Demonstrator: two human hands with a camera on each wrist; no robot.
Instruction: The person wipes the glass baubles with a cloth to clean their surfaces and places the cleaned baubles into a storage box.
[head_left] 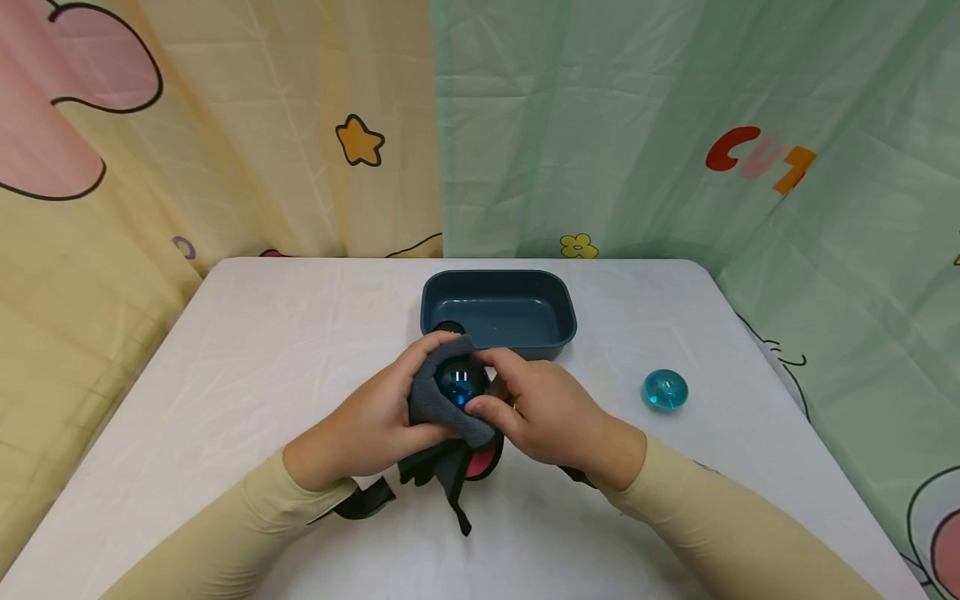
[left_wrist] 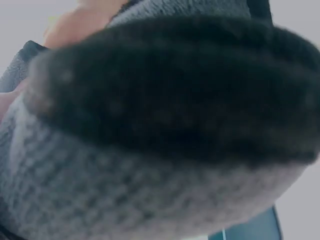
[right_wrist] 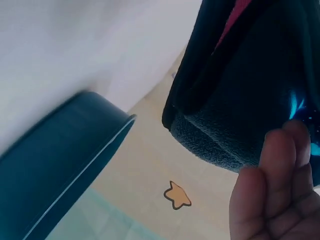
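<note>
My left hand (head_left: 375, 421) grips a dark grey fuzzy cloth (head_left: 435, 404) with black edging, folded up around a shiny dark blue ball (head_left: 461, 383). From the other side, my right hand (head_left: 551, 408) pinches the ball, its thumb on the near side and fingers at the far side. Below the hands hang black trim and a pink patch (head_left: 482, 462) of the cloth. Up close in the left wrist view, the blurred cloth (left_wrist: 125, 195) hides the ball. In the right wrist view, the fingertips (right_wrist: 280, 150) lie against the ball's glossy surface, beside the cloth's fold.
A dark teal rectangular basin (head_left: 555, 333) stands just beyond the hands, its near left corner partly covered by them. On the right of the white table (head_left: 247, 367) rests a clear turquoise ball (head_left: 665, 390). Printed curtains (head_left: 600, 125) hang behind and at both sides.
</note>
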